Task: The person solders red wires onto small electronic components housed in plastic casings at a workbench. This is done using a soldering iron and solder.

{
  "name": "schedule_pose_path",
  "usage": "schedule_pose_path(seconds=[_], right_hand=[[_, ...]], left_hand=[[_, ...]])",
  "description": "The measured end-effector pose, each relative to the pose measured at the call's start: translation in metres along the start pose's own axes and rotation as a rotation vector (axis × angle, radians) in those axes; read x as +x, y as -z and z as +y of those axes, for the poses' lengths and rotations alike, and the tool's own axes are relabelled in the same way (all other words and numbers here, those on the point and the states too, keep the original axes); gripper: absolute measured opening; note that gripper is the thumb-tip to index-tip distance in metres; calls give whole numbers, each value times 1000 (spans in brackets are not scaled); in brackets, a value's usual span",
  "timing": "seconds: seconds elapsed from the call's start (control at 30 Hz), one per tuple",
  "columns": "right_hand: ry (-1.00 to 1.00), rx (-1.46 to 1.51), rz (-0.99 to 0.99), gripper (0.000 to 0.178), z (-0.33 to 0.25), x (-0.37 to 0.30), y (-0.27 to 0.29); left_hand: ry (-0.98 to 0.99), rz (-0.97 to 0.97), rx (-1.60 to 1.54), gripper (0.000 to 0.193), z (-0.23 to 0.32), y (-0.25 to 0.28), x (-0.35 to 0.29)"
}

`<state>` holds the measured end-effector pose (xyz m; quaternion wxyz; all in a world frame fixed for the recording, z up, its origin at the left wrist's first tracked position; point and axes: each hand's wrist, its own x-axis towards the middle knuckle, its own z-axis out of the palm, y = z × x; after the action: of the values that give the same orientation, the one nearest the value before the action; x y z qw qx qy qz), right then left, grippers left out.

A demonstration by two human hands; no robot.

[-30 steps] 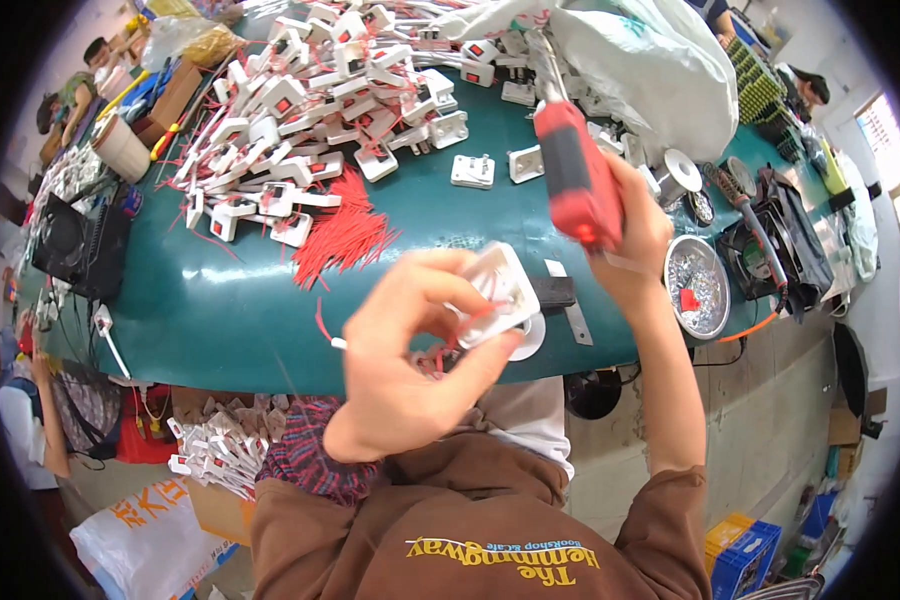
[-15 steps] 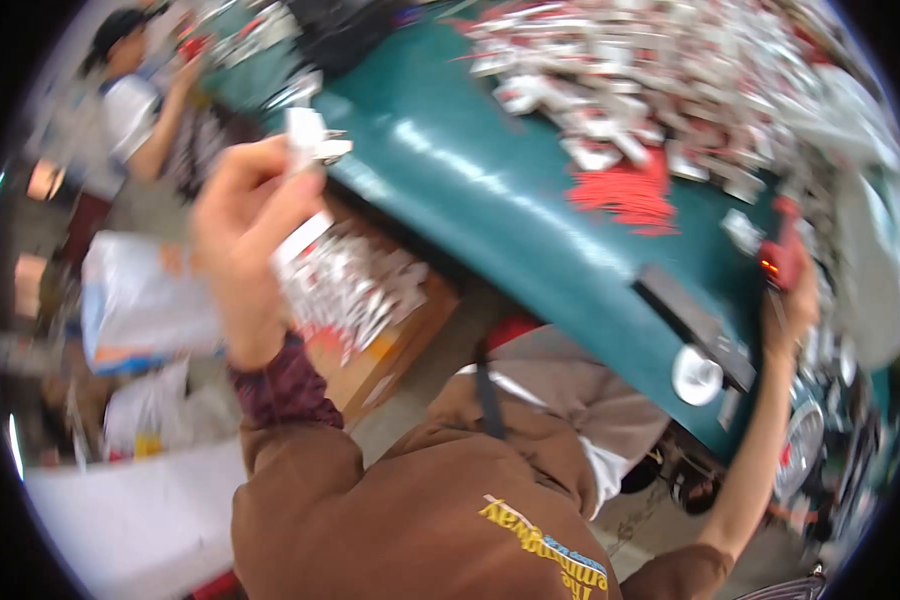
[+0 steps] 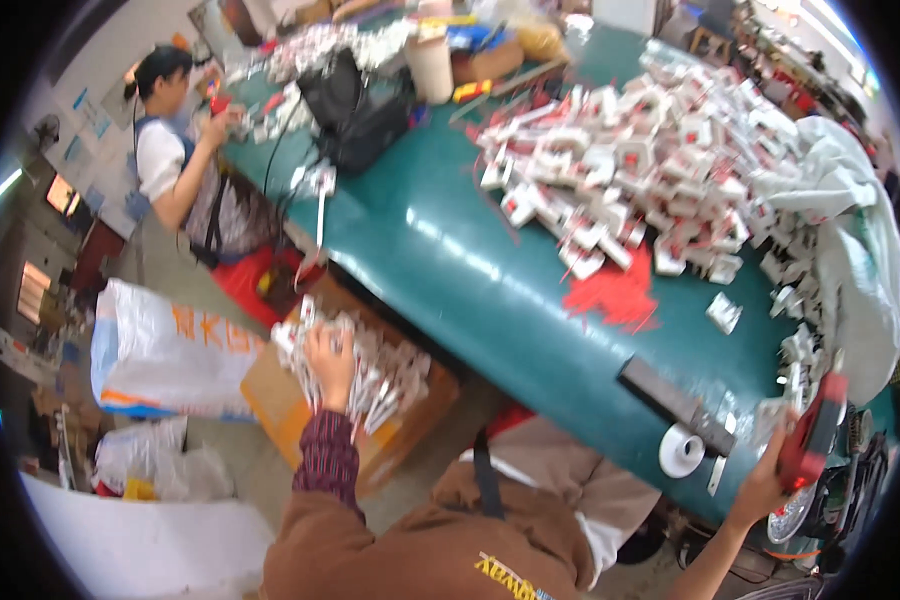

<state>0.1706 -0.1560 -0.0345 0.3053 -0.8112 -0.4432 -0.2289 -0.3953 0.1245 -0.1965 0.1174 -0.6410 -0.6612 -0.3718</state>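
My left hand (image 3: 331, 364) reaches down into an open cardboard box (image 3: 270, 397) left of my lap. Its fingers curl around a white plastic part among many white parts (image 3: 385, 375) with thin stems; the fingertips are partly hidden. At the lower right, my right hand (image 3: 763, 488) grips a red and black cordless screwdriver (image 3: 815, 435), its metal tip pointing up and away from me. On the green table lies a large heap of white plastic parts (image 3: 660, 150) with red strips. A pile of loose red strips (image 3: 615, 292) sits at the heap's near edge.
The green table (image 3: 440, 260) crosses in front of me. A dark bar (image 3: 670, 400) and white spool (image 3: 681, 450) lie near its edge. A black bag (image 3: 355, 115) stands farther off. A co-worker (image 3: 170, 150) sits at the far left. White sacks (image 3: 170, 350) rest on the floor.
My left hand has gone from raised with a white part down into the cardboard box. My right hand has drawn nearer to me with the screwdriver. The view has tilted up.
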Motion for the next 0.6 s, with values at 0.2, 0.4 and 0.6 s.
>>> schedule_pose_path(seconds=[0.2, 0.4, 0.6], right_hand=[[-364, 651, 135, 23, -73, -45, -2], [-477, 769, 238, 30, -104, -53, -18], [-438, 779, 282, 31, -117, -56, -15]], left_hand=[[-220, 152, -384, 17, 171, 53, 31], [-575, -603, -1223, 34, 382, 118, -37], [-469, -1112, -1309, 33, 423, 97, -59]])
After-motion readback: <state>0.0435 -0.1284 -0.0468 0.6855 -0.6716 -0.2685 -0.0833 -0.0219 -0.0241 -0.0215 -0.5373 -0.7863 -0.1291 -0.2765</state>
